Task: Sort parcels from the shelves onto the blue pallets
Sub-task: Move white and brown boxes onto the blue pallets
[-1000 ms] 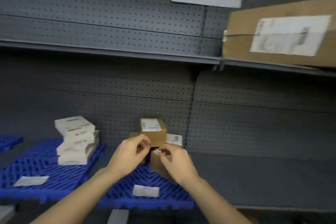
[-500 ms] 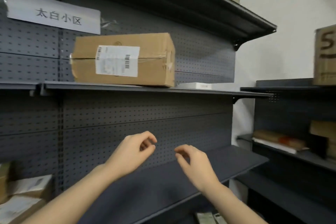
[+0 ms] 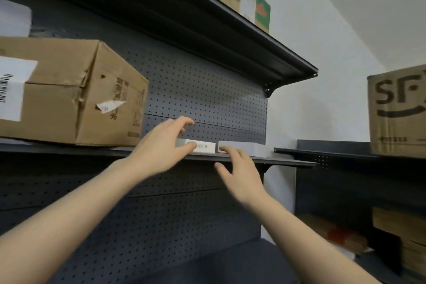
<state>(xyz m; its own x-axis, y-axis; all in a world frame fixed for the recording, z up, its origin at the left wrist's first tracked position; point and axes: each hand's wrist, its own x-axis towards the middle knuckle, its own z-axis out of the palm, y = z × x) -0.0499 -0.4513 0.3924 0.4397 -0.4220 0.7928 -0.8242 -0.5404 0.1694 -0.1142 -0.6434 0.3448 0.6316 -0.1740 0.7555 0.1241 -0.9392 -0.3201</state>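
Fingers [image 3: 184, 121] of the left hand [image 3: 159, 147] are spread wide and lightly curved, holding nothing. The forefinger arches above the small white parcel [image 3: 205, 146], and the thumb lies at its left end, touching or nearly so; blur hides which. The parcel lies flat on the middle shelf [image 3: 283, 160] close to the front lip, its long axis running along the shelf from left to right. A second flat white parcel [image 3: 242, 145] sits just beside it on the right. The right hand [image 3: 242, 172] is also loose and empty, with its fingertips at the shelf lip just below the gap between the two parcels. The left hand looks nearer, so the pick probably falls to it, closing thumb and forefinger across the short width. A large cardboard carton [image 3: 69, 92] stands to the left, apart from the hands.
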